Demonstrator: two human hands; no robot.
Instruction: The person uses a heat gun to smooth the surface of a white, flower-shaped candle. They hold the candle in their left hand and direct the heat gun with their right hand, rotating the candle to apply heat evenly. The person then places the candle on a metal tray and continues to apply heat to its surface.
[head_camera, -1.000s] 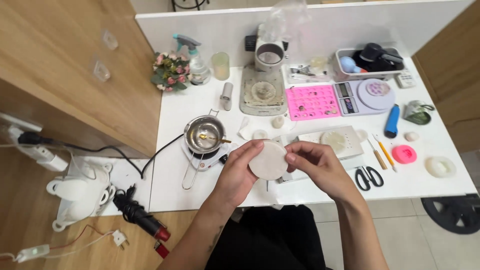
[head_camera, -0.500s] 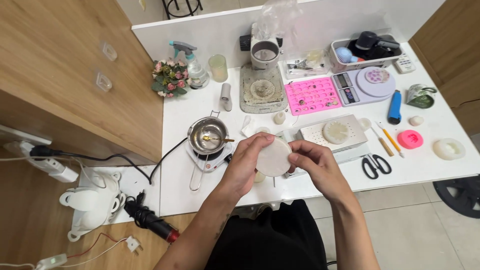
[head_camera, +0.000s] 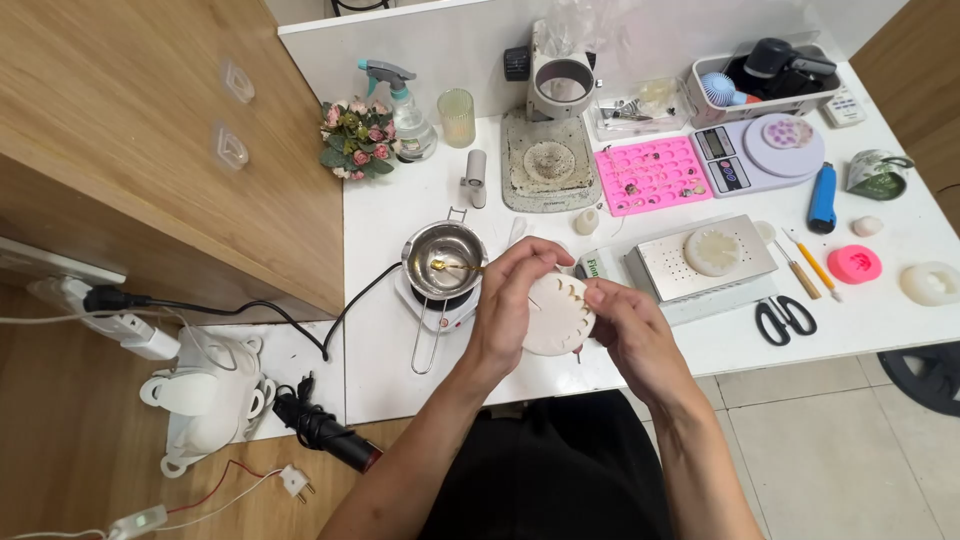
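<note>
At table edge (head_camera: 440, 395), both hands' fingers (head_camera: 528, 262) round white disc (head_camera: 556, 316)

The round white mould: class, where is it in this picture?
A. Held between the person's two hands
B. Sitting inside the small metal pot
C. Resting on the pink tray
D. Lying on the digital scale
A: the round white mould is gripped by the left hand and the right hand above the near edge of the white table.
</note>
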